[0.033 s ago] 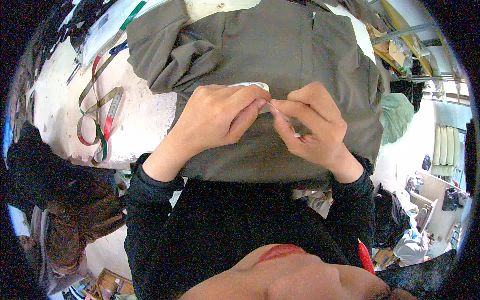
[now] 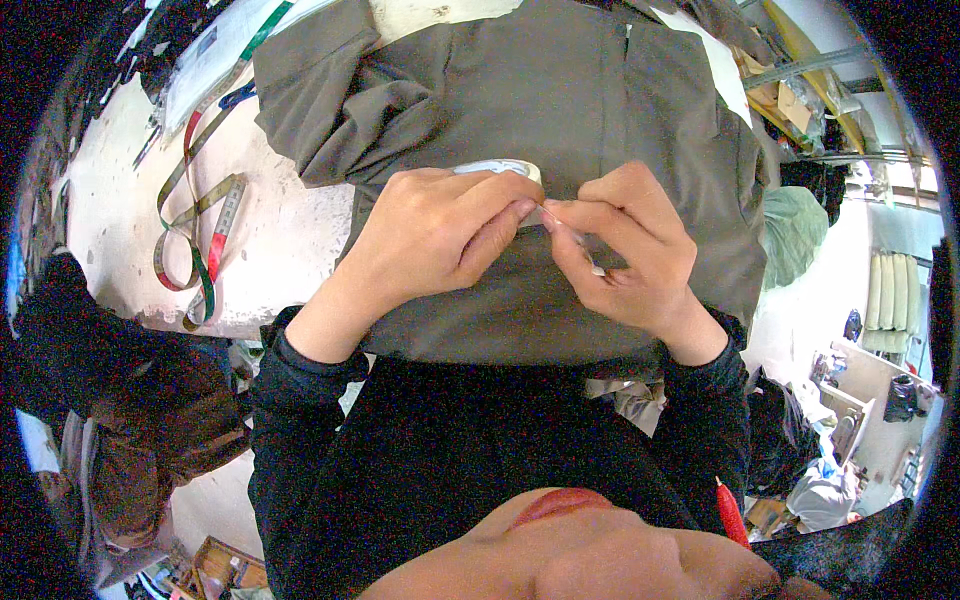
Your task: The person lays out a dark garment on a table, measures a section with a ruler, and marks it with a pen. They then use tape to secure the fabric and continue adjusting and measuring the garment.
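Observation:
A pale roll of tape [image 2: 534, 174] is held in my left hand [image 2: 425, 232], its upper rim showing beyond the knuckles. The rest of the roll is hidden behind my fingers. My right hand [image 2: 645, 250] is closed in a pinch close beside the left fingertips. Between its thumb and forefinger is a thin whitish strip, which seems to come from the roll. A small white bit shows at the base of the right thumb. Both hands are above a dark grey-brown garment [image 2: 520, 110], spread over the table and hanging at its near edge.
On the pale worktable [image 2: 110, 230] to the left lies a looped, multicoloured measuring tape [image 2: 190, 160]. Dark cloth [image 2: 130, 380] is heaped at the lower left. A green bag [image 2: 793, 235] stands right of the garment. Shelving [image 2: 850, 400] with assorted things is farther right.
The roll has tipped up slightly, so more of its rim shows. My right fingers have shifted a tiny bit; both hands otherwise keep their place.

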A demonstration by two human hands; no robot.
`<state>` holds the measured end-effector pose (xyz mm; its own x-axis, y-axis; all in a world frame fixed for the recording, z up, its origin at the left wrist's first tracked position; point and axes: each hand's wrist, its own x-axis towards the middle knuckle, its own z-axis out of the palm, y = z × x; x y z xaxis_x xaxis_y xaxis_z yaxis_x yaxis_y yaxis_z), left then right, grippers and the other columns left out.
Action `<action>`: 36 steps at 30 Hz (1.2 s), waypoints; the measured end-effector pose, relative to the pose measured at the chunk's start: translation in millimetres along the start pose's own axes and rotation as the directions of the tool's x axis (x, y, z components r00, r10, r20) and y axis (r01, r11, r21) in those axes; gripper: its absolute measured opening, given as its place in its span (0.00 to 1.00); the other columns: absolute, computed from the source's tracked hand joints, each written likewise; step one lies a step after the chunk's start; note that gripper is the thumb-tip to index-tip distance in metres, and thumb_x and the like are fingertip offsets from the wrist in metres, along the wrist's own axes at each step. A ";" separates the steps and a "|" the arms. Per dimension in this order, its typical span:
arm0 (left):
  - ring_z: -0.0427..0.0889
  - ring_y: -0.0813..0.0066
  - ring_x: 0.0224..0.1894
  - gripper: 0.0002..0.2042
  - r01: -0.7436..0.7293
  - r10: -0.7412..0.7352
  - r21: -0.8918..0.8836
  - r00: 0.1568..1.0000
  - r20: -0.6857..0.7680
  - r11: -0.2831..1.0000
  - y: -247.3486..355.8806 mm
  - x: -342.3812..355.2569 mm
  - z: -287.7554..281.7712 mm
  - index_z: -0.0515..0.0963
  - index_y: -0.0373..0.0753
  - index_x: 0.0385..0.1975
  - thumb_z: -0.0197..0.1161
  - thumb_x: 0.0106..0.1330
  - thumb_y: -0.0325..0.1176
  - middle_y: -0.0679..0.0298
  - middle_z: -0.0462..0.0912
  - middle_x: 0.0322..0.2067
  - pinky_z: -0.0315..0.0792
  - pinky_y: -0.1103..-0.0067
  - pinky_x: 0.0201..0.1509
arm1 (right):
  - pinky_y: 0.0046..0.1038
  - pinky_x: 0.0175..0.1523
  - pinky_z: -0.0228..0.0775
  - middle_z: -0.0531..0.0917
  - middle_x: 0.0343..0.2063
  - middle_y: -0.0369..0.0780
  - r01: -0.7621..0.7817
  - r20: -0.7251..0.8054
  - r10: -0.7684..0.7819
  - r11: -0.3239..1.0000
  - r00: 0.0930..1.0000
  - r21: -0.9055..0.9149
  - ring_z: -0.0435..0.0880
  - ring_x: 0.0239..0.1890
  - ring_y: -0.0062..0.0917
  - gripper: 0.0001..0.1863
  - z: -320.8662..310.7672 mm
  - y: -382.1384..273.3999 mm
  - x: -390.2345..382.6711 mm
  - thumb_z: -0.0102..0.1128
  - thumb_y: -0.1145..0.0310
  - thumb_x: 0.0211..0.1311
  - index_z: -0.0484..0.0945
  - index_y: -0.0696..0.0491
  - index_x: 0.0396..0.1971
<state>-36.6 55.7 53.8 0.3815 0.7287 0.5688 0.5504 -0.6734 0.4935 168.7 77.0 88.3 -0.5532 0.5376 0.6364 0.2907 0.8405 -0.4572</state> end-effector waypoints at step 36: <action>0.82 0.53 0.23 0.08 0.167 -0.179 0.107 0.977 0.112 0.980 -2.1 0.5 7.2 0.75 0.42 0.41 0.55 0.69 0.37 0.55 0.81 0.22 0.75 0.63 0.27 | 0.20 0.38 0.72 0.86 0.28 0.37 -0.395 -0.051 0.399 0.916 0.916 0.071 0.82 0.30 0.19 0.10 7.6 5.9 -4.1 0.69 0.77 0.54 0.86 0.55 0.38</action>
<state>-32.2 58.4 48.3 0.3575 0.8468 0.3940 0.6828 -0.5248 0.5084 166.7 79.2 78.3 -0.3505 0.8309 0.4321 0.4298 0.5526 -0.7141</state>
